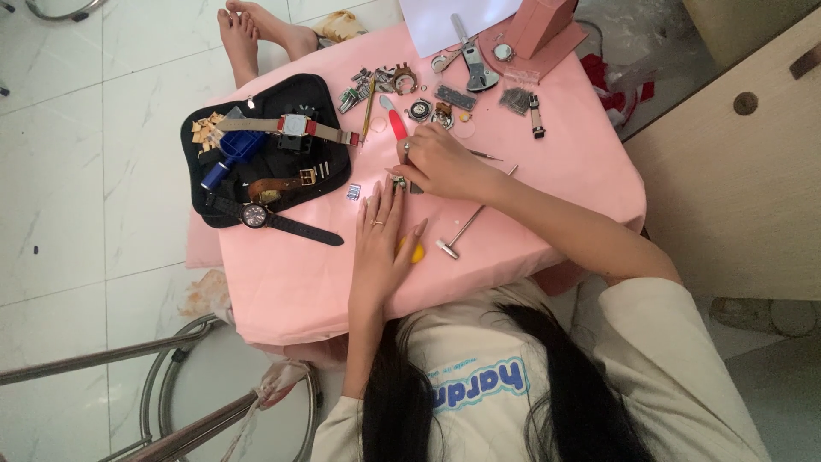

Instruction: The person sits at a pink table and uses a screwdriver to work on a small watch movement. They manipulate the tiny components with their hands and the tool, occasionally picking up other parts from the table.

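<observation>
Pink cloth (pixel 547 171): covers the table
Right hand (pixel 440 162): fingers closed on a tool — tip at a small part (pixel 398 182)
Left hand (pixel 382 244): fingers spread flat — over a yellow thing (pixel 416 253)

The tabletop (pixel 530 180) wears a plain pink cloth. A black pouch (pixel 205 137) holds a blue tool (pixel 229 154), a brown strap (pixel 278 185) and a black watch (pixel 256 216). Another watch (pixel 295 127) has a tan and red band. Red-handled pliers (pixel 398 127) lie near a yellow object (pixel 416 252). The floor (pixel 94 188) is white marble, faintly veined.
</observation>
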